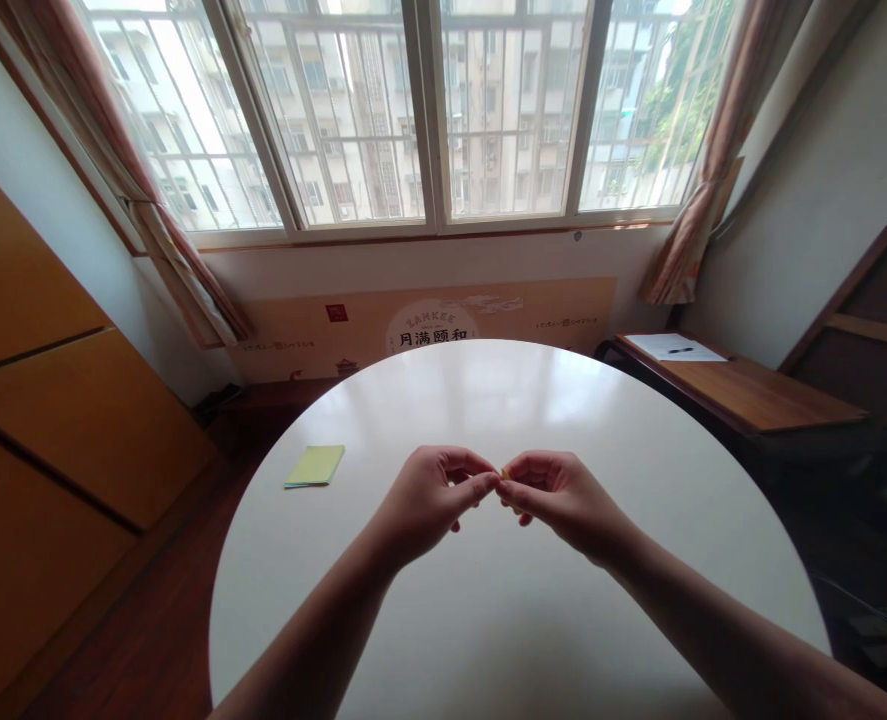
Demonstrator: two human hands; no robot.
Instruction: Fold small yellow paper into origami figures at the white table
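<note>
I have both hands up over the round white table (503, 620), brought together near its middle, fingertips touching or nearly so. The left hand (435, 490) has its thumb and forefinger closed in a pinch; the right hand (552, 490) mirrors it, thumb against a bent forefinger. Between the meeting tips I see a sliver of a small yellow piece (503, 472), and as best I can judge both hands grip it, though the fingers hide most of it from me. The remaining fingers curl loosely beneath each palm.

To the left, well apart from the left hand, the notes (315, 467) lie flat on the table, yellow-green on top with a bluish lower edge.

Past the table's far rim I have a printed panel (278, 320) under a barred window (507, 110). On my right a wooden side table (795, 395) carries a paper (653, 347) with a dark pen (681, 350) on it, near a chair (863, 330). An orange-brown cabinet (30, 420) fills the left.
</note>
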